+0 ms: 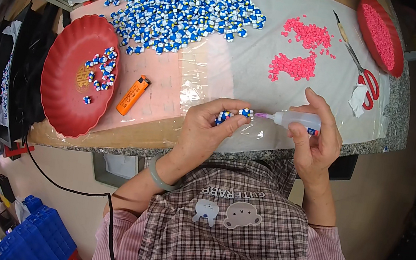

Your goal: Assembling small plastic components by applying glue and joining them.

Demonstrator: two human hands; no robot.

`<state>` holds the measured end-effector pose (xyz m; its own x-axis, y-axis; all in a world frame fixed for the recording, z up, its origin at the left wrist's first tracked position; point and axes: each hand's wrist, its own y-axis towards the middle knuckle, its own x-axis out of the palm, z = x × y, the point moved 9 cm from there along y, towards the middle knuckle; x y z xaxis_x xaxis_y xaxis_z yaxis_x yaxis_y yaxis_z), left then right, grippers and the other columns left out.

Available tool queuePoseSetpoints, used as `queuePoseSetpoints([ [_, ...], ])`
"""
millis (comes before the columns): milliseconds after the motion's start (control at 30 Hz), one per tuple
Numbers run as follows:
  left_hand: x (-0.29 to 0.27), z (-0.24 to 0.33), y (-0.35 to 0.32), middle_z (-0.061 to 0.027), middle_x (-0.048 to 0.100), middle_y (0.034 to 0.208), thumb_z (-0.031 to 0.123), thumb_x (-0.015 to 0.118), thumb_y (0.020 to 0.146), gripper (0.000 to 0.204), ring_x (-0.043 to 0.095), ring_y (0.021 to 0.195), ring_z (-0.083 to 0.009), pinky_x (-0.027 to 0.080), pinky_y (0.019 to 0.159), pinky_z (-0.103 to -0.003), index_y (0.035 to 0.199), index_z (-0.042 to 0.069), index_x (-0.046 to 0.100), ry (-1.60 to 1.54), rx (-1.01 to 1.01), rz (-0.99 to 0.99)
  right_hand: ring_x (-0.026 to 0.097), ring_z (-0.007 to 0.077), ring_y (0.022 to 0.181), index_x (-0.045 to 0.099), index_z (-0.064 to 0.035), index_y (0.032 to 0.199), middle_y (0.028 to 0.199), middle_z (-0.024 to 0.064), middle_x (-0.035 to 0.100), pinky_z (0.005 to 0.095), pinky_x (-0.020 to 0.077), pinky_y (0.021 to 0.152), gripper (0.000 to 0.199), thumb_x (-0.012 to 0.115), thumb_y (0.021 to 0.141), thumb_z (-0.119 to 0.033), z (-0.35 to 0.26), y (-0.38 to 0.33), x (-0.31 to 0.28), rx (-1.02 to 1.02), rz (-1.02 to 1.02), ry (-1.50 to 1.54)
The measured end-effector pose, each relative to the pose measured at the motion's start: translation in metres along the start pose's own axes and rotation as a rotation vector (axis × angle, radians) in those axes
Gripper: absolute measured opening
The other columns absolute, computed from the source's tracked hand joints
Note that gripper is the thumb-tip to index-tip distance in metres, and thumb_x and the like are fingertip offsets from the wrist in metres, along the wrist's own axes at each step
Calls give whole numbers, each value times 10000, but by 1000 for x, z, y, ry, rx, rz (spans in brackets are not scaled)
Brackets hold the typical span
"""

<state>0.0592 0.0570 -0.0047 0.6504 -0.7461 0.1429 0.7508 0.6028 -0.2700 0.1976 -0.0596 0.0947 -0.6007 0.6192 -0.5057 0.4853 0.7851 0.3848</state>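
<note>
My left hand [206, 128] is closed around several small blue-and-white figurines, with one figurine [246, 113] pinched out between thumb and forefinger. My right hand [318, 139] grips a translucent squeeze bottle [298, 120] lying sideways. Its thin pinkish nozzle [263, 116] points left, with the tip close to the pinched figurine; whether they touch I cannot tell. Beyond my right hand, two loose clusters of small pink pieces [293, 67] lie on the white sheet. A large heap of similar blue-and-white figurines [185, 9] spreads across the far left of the table.
At the left stands a red scalloped dish [54, 86] holding some figurines, with an orange lighter [133, 95] beside it. Red-handled scissors [369, 91], a crumpled white tissue [357, 99], a pointed tool [340, 26] and a red bowl of pink pieces [395, 57] sit at far right.
</note>
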Motion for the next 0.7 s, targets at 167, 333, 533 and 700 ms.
queuePoseSetpoints([
  [167, -1, 0, 0, 11, 658, 822, 52, 702, 869, 214, 525, 669, -15, 417, 561, -172, 1079, 17, 692, 3, -3, 10, 596, 106, 636, 524, 49, 1292, 881, 131, 674, 219, 479, 581, 462, 667, 900, -150, -5, 2, 0, -50, -8, -52],
  [333, -2, 0, 0, 22, 636, 801, 54, 707, 865, 202, 509, 662, -13, 407, 559, -177, 1064, 18, 696, 45, 9, 12, 638, 147, 703, 537, 51, 1268, 890, 147, 677, 253, 502, 621, 481, 698, 878, -179, -10, 2, 1, -113, 0, -86],
  [533, -2, -1, 0, 24, 637, 809, 53, 711, 862, 203, 505, 662, -12, 407, 560, -179, 1061, 16, 696, 46, 17, 23, 678, 213, 786, 549, 51, 1245, 937, 172, 666, 293, 525, 658, 487, 723, 852, -177, -20, 4, 2, -194, 1, -120],
  [700, -1, 0, 1, -3, 669, 867, 41, 701, 867, 196, 560, 721, -33, 452, 621, -181, 1060, 8, 691, 29, 24, 14, 677, 219, 779, 555, 50, 1238, 933, 175, 659, 292, 523, 654, 484, 728, 843, -170, -23, 4, 4, -209, -5, -125],
])
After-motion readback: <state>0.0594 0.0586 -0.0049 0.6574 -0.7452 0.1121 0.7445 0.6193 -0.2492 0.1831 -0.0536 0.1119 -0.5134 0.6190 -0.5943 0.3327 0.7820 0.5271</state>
